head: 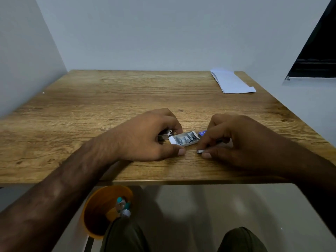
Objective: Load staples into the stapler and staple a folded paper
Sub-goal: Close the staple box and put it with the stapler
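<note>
On counter (109, 106): left hand (145, 137) grip curled round stapler (164, 134); right hand (236, 140) pinches staple strip (200, 151) — open staple box (183, 140) between them, folded paper (232, 81) far corner.

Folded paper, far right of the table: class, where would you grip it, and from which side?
Probably pinch the folded paper at its near right corner, coming from the near side: it lies flat on the table, and that corner looks slightly lifted.

Staple box (183, 140) btwn left hand (145, 137) & right hand (236, 140), stapler (164, 135) just left, folded paper (232, 82) far-right table (109, 106) corner.
</note>
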`<action>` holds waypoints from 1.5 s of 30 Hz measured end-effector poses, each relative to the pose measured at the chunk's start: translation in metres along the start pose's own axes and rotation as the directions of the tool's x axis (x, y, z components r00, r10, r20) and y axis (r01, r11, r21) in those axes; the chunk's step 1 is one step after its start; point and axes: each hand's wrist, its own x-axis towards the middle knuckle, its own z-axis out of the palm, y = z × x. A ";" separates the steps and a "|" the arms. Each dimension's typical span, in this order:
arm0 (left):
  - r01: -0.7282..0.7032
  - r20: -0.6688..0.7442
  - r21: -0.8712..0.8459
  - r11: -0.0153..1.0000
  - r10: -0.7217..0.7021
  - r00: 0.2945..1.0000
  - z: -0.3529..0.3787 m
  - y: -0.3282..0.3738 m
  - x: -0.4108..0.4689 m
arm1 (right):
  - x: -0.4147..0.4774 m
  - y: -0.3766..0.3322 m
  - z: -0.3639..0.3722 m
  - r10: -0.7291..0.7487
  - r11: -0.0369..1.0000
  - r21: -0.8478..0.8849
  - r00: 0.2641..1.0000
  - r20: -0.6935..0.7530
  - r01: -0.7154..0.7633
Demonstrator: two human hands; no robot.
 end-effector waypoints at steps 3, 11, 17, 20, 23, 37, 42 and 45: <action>-0.011 -0.008 -0.008 1.000 0.011 1.000 0.000 0.000 0.000 | 0.000 -0.005 0.004 0.008 1.000 -0.024 1.000 0.014 -0.007; -0.008 -0.018 -0.031 0.999 0.007 1.000 0.001 -0.001 -0.001 | 0.008 -0.014 0.001 -0.012 0.989 0.142 0.977 -0.212 0.043; -0.015 -0.028 -0.049 0.999 0.013 1.000 0.003 -0.005 -0.002 | 0.020 -0.018 0.007 0.029 0.970 0.242 0.988 -0.153 0.009; -0.021 -0.035 -0.056 0.998 0.019 0.999 0.004 -0.006 -0.001 | 0.024 -0.016 0.006 0.058 0.955 0.297 0.991 -0.120 -0.020; -0.028 -0.040 -0.072 0.997 0.025 0.999 0.004 -0.007 -0.001 | 0.026 -0.015 0.004 0.090 0.918 0.394 0.991 -0.096 -0.045; 0.028 -0.051 -0.054 0.998 -0.030 0.998 0.006 -0.008 0.001 | 0.032 -0.012 0.004 0.063 0.989 0.142 0.994 -0.093 -0.050; 0.039 -0.041 -0.068 0.997 -0.042 0.998 0.005 -0.006 0.001 | 0.035 -0.010 0.005 0.083 0.979 0.187 0.996 -0.039 -0.074; 0.041 -0.032 -0.085 0.996 -0.044 0.999 0.004 -0.005 0.000 | 0.037 -0.007 0.006 0.099 0.971 0.220 0.995 -0.025 -0.091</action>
